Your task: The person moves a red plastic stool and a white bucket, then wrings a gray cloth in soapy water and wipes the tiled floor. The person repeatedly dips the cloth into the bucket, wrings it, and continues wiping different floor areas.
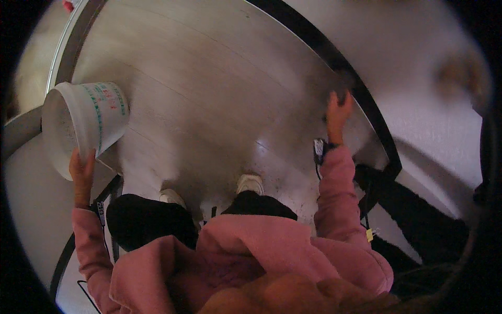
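Observation:
My left hand (82,168) grips the rim of a white plastic bucket (108,117) at the left. The bucket is tipped onto its side, its mouth turned to the left, and its wall bears green and red printing. Small dark specks show inside it. Far to the right, my right hand (339,112) reaches down beside a black baseboard (333,51). Its thumb and fingers look spread around a dark, blurred patch; whether that is a held thing or shadow I cannot tell.
Pale plank flooring (219,86) lies ahead of my white shoes (250,183). A small wired device (319,149) is strapped at my right wrist, another (100,210) at my left. A metal-edged frame (64,51) rises behind the bucket. Dark fabric (423,212) lies at right.

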Demonstrator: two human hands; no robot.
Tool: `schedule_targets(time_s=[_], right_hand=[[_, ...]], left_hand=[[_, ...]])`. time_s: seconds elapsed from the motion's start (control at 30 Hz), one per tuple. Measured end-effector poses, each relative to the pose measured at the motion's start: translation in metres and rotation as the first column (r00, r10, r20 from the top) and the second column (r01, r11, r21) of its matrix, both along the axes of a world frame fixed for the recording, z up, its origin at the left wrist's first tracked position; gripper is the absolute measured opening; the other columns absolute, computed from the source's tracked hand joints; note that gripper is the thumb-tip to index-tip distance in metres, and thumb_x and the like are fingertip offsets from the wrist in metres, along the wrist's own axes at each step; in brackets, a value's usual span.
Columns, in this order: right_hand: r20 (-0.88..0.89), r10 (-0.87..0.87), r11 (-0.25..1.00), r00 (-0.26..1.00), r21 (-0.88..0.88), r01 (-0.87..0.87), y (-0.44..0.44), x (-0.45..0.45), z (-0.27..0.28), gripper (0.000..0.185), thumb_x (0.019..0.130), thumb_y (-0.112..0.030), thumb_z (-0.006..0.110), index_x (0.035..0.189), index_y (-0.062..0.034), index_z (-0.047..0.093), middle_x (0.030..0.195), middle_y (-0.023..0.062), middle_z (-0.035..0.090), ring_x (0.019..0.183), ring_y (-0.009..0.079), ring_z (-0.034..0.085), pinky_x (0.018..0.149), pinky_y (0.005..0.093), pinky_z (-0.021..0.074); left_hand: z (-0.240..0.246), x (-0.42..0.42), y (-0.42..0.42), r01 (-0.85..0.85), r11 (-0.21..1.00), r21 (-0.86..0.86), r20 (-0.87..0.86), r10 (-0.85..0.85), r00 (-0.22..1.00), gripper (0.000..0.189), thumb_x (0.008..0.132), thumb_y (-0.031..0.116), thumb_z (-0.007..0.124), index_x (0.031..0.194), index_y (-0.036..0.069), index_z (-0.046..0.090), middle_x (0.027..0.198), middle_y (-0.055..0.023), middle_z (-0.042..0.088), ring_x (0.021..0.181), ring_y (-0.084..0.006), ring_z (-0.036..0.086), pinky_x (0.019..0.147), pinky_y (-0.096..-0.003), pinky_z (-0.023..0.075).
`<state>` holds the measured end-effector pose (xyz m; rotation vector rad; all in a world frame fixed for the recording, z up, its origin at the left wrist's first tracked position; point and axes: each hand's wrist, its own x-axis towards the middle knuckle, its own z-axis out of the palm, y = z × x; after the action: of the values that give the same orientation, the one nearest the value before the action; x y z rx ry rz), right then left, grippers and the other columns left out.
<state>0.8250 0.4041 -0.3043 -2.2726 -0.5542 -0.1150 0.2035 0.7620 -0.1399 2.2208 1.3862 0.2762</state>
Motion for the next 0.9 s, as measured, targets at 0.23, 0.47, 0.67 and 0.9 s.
schedule_targets(time_s=[0.23, 0.47, 0.67, 0.9], right_hand=[[0.124, 0.645, 0.757, 0.754, -0.246, -0.606, 0.266, -0.009, -0.003, 0.055, 0.077, -0.018, 0.065, 0.129, -0.0233, 0.049, 0.123, 0.0171, 0.050, 0.116, 0.0365, 0.046, 0.091, 0.0490, 0.0414], [0.150, 0.647, 0.634, 0.748, -0.651, -0.417, 0.270, -0.016, -0.046, 0.053, 0.078, -0.026, 0.058, 0.130, -0.0307, 0.046, 0.134, 0.0137, 0.042, 0.118, 0.0357, 0.043, 0.093, 0.0562, 0.0371], [0.147, 0.377, 0.620, 0.915, -0.773, -0.131, 0.052, 0.024, -0.028, 0.052, 0.079, -0.029, 0.060, 0.128, -0.0187, 0.050, 0.129, 0.0202, 0.047, 0.116, 0.0385, 0.046, 0.094, 0.0515, 0.0388], [0.122, -0.147, 0.463, 0.982, -0.868, 0.177, -0.157, 0.046, 0.050, 0.045, 0.082, -0.028, 0.057, 0.120, -0.0042, 0.055, 0.114, 0.0201, 0.056, 0.100, 0.0395, 0.057, 0.087, 0.0476, 0.0457]], left_hand=[[0.006, 0.012, 0.000, 0.115, 0.989, 0.091, -0.101, -0.106, 0.989, 0.028, 0.081, 0.009, 0.068, 0.106, 0.001, 0.058, 0.091, -0.0142, 0.061, 0.083, -0.0265, 0.059, 0.075, -0.0339, 0.0455], [0.022, 0.027, -0.007, 0.081, 0.996, 0.036, -0.192, -0.072, 0.979, 0.026, 0.080, 0.009, 0.066, 0.103, 0.001, 0.057, 0.091, -0.0152, 0.061, 0.082, -0.0300, 0.059, 0.074, -0.0366, 0.0453], [0.016, 0.018, -0.006, 0.161, 0.984, 0.081, -0.210, -0.142, 0.967, 0.029, 0.082, 0.008, 0.065, 0.108, 0.000, 0.057, 0.093, -0.0141, 0.062, 0.084, -0.0280, 0.060, 0.076, -0.0354, 0.0461], [-0.001, -0.001, -0.006, 0.100, 0.994, 0.044, -0.087, -0.096, 0.992, 0.032, 0.083, 0.012, 0.066, 0.112, 0.000, 0.057, 0.097, -0.0152, 0.064, 0.085, -0.0299, 0.060, 0.076, -0.0372, 0.0466]])
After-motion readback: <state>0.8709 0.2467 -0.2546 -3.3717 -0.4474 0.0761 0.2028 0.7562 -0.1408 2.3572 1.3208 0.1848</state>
